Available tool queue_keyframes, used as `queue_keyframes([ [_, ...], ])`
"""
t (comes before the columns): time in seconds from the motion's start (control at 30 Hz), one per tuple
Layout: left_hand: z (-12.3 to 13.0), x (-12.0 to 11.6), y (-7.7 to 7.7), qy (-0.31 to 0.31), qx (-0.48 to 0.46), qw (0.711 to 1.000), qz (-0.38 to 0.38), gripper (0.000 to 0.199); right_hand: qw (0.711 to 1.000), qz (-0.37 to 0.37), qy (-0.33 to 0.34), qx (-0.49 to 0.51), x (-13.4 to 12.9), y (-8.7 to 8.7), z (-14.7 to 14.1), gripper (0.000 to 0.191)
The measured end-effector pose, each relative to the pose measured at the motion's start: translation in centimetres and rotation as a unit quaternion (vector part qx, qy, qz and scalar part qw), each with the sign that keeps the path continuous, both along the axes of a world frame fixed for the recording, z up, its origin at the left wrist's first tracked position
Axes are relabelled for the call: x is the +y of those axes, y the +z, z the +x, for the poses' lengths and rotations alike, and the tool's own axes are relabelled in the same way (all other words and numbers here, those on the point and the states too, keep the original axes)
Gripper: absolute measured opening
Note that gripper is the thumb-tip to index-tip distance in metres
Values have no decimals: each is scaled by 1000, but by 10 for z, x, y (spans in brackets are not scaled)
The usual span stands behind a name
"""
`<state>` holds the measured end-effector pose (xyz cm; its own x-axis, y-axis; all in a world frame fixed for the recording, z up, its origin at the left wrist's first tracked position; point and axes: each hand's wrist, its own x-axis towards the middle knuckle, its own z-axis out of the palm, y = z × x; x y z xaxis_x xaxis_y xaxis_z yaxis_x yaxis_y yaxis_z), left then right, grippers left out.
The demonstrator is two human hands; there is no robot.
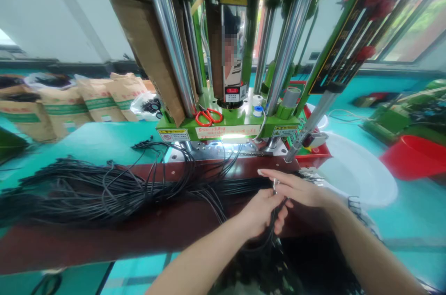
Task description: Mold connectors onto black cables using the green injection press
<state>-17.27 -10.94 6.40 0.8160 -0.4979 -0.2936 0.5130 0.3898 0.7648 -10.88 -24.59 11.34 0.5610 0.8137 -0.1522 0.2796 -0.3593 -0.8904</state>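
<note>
My left hand (pixel 262 213) is closed around a small bundle of black cables (pixel 273 230) in front of the machine's near edge. Their lower lengths hang down toward my lap. A small shiny metal end (pixel 275 185) sticks up out of that grip. Over it reaches my right hand (pixel 301 189), fingers stretched to the left and touching the metal end; its thumb is hidden. Behind both hands, a long pile of black cables (pixel 118 188) lies across the dark red board (pixel 167 234).
A green press (pixel 226 121) with steel columns stands ahead, red-handled scissors (pixel 208 117) on its plate. Several cables run into its lit lower mold (pixel 223 150). At right are metal-ended cables (pixel 311 175), a white basin (pixel 376 179) and a red bucket (pixel 416 158). Paper sacks (pixel 66 104) stand back left.
</note>
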Motion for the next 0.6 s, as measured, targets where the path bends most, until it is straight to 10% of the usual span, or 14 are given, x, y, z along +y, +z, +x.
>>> queue_keyframes([
  [0.27, 10, 1, -14, 61, -34, 997, 13, 34, 986, 138, 51, 84, 7, -30, 23, 50],
  [0.37, 26, 8, -21, 188, -44, 980, 38, 33, 990, 18, -86, -111, 19, -40, 49, 47],
  [0.43, 34, 15, -26, 239, -40, 970, 30, 33, 944, -105, -171, -262, 28, -48, 67, 40],
  [0.6, 36, 23, -31, 240, -58, 969, 21, 31, 892, -221, -184, -349, 45, -70, 91, 34],
])
